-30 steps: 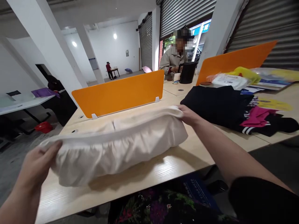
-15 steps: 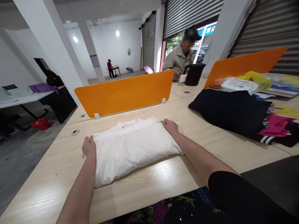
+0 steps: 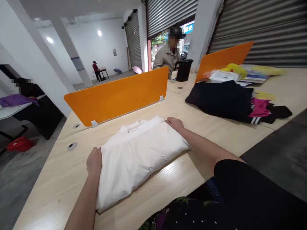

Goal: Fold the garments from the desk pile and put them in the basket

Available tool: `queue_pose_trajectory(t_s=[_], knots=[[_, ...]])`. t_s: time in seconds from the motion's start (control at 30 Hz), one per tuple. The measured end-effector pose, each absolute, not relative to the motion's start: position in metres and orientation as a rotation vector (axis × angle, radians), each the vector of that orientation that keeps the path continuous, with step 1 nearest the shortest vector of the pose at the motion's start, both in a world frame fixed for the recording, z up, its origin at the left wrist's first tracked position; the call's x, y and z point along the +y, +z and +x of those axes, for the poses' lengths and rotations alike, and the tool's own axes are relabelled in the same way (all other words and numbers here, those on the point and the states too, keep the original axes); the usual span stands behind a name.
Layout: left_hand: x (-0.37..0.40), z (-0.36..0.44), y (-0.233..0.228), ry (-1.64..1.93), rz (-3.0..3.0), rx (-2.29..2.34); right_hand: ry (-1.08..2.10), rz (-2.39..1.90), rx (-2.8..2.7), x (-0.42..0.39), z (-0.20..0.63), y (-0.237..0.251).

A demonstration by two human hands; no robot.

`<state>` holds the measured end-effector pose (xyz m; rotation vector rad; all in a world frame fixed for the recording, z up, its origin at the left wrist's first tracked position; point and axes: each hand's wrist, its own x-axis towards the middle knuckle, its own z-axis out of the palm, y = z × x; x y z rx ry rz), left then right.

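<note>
A white shirt [image 3: 141,153] lies folded into a wide bundle on the light wooden table, its collar toward the orange divider and small embroidered marks near its front edge. My left hand [image 3: 94,159] has its fingers closed on the shirt's left edge. At the far right corner, my right hand [image 3: 175,123] pinches the fabric between thumb and fingers. Both arms reach around the bundle's sides, and its underside is hidden.
An orange divider [image 3: 117,95] stands just beyond the shirt. To the right lie dark clothes [image 3: 218,99] with a pink piece [image 3: 260,107], and plastic packages [image 3: 223,76] behind them. Past the divider are a black pitcher [image 3: 184,71] and a seated person [image 3: 166,56].
The view has swung to the right. The shirt now lies more slanted in view, its left end nearer to me, with both hands still holding it.
</note>
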<state>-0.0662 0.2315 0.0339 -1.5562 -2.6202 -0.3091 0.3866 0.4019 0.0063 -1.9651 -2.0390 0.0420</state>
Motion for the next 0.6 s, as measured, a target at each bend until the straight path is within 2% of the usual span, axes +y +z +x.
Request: queue_pose_trajectory(t_s=[0.43,0.6], knots=[[0.222,-0.080,0.021,-0.373,-1.657,-2.562,0.117,-1.943,-1.940,0.341,0.404,0.008],[0.219,-0.089,0.038,-0.439,-1.695,-2.650,0.216,-1.963,-1.960,0.344,0.403,0.023]])
